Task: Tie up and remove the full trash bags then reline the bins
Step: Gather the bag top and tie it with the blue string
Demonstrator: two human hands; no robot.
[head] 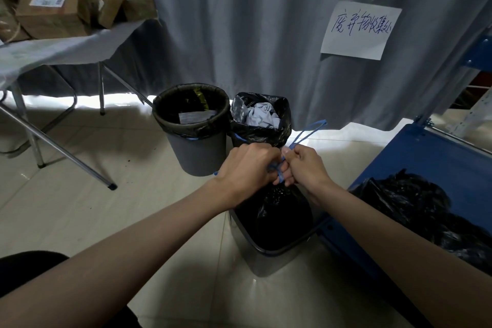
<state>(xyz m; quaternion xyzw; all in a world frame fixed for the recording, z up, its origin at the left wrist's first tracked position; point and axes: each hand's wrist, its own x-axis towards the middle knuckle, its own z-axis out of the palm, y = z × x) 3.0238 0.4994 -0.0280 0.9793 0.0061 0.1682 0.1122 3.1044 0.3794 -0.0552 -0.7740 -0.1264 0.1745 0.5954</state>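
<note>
Our left hand (pixel 246 168) and right hand (pixel 303 165) pinch thin blue plastic drawstring (pixel 300 138) above gathered black plastic trash bag (pixel 277 210); hard tug risks snapping it.

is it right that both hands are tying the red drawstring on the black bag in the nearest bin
Not quite: the head view shows the drawstring is blue, not red. Both hands, left and right, are tying it on the black bag in the nearest bin.

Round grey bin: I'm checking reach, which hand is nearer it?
Left. The left hand is just in front of the round grey bin; the right hand lies further right, past the drawstring.
</note>
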